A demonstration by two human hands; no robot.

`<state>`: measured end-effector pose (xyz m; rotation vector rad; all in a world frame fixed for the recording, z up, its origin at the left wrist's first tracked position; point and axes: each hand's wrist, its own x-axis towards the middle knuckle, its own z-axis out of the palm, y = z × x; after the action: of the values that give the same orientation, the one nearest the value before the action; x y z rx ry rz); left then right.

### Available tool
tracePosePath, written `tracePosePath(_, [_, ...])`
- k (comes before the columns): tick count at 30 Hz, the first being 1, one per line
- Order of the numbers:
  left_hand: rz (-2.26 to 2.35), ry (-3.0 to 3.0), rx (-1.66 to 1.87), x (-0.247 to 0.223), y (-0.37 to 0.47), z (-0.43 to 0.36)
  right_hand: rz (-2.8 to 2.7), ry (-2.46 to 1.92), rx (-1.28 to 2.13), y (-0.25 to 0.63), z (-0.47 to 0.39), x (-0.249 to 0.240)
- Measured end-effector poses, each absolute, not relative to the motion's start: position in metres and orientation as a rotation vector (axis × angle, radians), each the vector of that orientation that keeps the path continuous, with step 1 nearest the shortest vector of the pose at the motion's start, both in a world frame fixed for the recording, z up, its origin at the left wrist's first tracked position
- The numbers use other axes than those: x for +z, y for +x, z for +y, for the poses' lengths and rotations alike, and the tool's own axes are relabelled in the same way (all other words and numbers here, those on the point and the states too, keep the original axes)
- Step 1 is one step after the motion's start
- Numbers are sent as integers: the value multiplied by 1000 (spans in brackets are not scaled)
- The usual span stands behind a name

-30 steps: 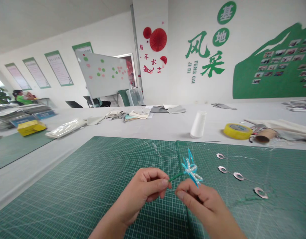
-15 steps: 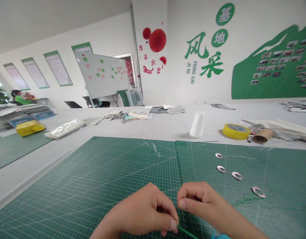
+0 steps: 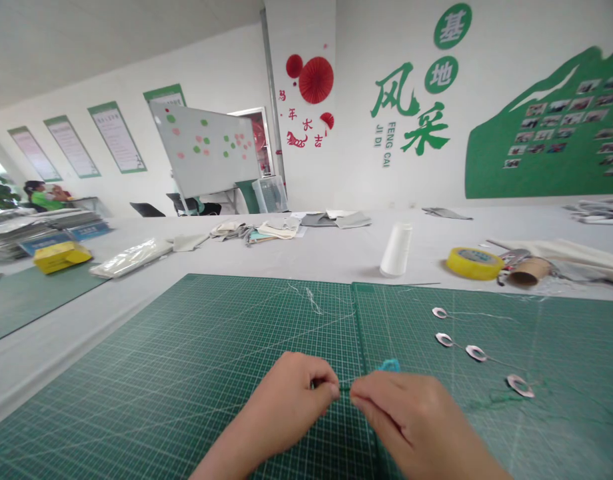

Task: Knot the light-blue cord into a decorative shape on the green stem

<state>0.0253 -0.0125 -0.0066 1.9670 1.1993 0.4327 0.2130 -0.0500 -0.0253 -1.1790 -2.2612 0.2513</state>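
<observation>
Over the green cutting mat (image 3: 226, 333), my left hand (image 3: 296, 400) pinches a green cord (image 3: 344, 389) between thumb and fingertips. My right hand (image 3: 411, 413) is closed on the same cord a short way to the right, and a small stretch shows between them. Just behind the right fingers sits a small bright blue piece (image 3: 389, 365), partly hidden; whether it joins the cord I cannot tell. To the right lie several pale oval rings (image 3: 476, 353) with thin threads, and a loose tangle of green thread (image 3: 494, 401) lies near the closest ring.
Behind the mat stand a white thread cone (image 3: 397, 250), a yellow tape roll (image 3: 474, 263) and a cardboard tube (image 3: 529, 271). White thread scraps (image 3: 314, 303) lie on the mat. Fabric pieces (image 3: 279, 229), a plastic-wrapped pack (image 3: 131, 258) and a yellow box (image 3: 61, 257) are farther off. A person (image 3: 44, 197) sits far left.
Both hands have risen and come level. The right hand, earlier apart from the visible cord, now pinches it beside the left. The blue piece now shows behind the right fingers instead of below the hand.
</observation>
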Motion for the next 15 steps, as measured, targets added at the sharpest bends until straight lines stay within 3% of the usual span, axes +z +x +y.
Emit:
tracePosePath(11, [1297,1828,633,-15,29,-6,-2292,-1196,-169,207,-51,-44])
tracePosePath(15, [1221,1731,705,-13,30,-5,-2182,-1217,-5,206,-50,-47])
